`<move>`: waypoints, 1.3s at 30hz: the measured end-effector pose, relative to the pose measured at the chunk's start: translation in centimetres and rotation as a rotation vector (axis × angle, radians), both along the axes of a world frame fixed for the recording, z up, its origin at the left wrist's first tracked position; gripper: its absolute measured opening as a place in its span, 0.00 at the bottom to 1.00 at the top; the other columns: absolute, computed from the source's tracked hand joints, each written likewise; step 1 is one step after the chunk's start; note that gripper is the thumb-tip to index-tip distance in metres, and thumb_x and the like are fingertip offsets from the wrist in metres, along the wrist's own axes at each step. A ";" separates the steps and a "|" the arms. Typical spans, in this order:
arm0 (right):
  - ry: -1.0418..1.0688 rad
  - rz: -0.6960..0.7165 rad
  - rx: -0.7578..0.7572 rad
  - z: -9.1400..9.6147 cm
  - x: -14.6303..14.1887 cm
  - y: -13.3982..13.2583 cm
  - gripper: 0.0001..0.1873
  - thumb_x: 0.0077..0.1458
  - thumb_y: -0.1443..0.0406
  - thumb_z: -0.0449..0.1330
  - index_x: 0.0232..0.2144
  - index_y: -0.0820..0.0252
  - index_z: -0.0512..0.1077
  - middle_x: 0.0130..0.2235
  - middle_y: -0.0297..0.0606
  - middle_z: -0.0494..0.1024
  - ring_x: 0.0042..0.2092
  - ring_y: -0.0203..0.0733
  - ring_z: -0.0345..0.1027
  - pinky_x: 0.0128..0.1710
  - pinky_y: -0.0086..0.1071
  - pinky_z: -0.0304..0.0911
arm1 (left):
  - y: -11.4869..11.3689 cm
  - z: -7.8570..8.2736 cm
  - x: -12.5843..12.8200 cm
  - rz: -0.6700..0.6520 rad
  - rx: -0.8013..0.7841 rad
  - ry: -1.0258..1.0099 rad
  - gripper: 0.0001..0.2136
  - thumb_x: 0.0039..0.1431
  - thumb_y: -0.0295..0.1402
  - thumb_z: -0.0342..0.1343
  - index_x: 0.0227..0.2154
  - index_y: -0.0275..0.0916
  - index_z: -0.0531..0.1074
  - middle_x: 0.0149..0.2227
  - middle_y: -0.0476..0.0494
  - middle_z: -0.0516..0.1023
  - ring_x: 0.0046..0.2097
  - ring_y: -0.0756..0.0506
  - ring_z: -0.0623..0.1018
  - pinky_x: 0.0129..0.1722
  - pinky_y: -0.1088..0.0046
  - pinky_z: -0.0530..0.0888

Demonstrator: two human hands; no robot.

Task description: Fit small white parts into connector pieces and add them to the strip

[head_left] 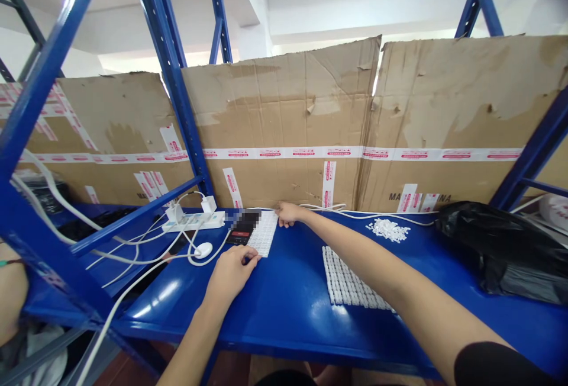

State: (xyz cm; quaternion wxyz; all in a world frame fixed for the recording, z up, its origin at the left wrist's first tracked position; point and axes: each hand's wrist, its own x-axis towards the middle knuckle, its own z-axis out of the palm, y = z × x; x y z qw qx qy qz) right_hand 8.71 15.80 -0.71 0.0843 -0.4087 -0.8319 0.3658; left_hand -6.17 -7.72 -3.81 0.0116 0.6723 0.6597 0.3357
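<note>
A flat white gridded sheet [263, 233] lies on the blue table. My left hand [231, 272] is at its near edge, fingers curled and the thumb and forefinger closed at the near corner. Reaching across, my right hand [289, 214] is bent closed at the sheet's far right corner, with its fingertips partly hidden. A phone [241, 234] with a partly blurred-out screen sits against the sheet's left side. Under my right forearm rests a panel of white ribbed pieces in rows [348, 282], partly covered by the arm.
A pile of small white pieces [389, 230] lies at the right, before a black plastic bag [506, 253]. White cables run from a power strip [195, 221] on the left. Cardboard [284, 113] walls the back, and blue posts [177, 90] frame the table. Another person's arm [11, 291] shows far left.
</note>
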 end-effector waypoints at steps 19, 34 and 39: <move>-0.102 0.034 0.219 1.0 -0.6 1.2 0.07 0.70 0.66 0.52 0.46 0.62 0.66 0.33 0.41 0.82 0.20 0.31 0.67 0.19 0.22 0.58 | 0.0 -0.2 -0.2 -0.004 0.003 0.026 0.08 0.62 0.38 0.58 0.35 0.45 0.81 0.34 0.47 0.84 0.38 0.41 0.80 0.42 0.64 0.75; -0.129 0.072 0.366 0.9 -0.5 2.0 0.11 0.61 0.72 0.57 0.47 0.64 0.68 0.44 0.50 0.82 0.37 0.42 0.78 0.30 0.26 0.64 | -1.3 0.4 0.7 -0.006 0.055 -0.005 0.06 0.61 0.38 0.61 0.35 0.45 0.81 0.34 0.48 0.83 0.35 0.43 0.79 0.38 0.67 0.75; -0.073 0.055 0.258 0.8 -0.5 1.6 0.16 0.62 0.74 0.54 0.52 0.65 0.66 0.40 0.46 0.84 0.27 0.35 0.73 0.21 0.22 0.60 | -1.5 0.8 1.2 -0.022 0.052 -0.015 0.07 0.62 0.38 0.59 0.35 0.45 0.81 0.35 0.47 0.83 0.38 0.42 0.80 0.41 0.66 0.76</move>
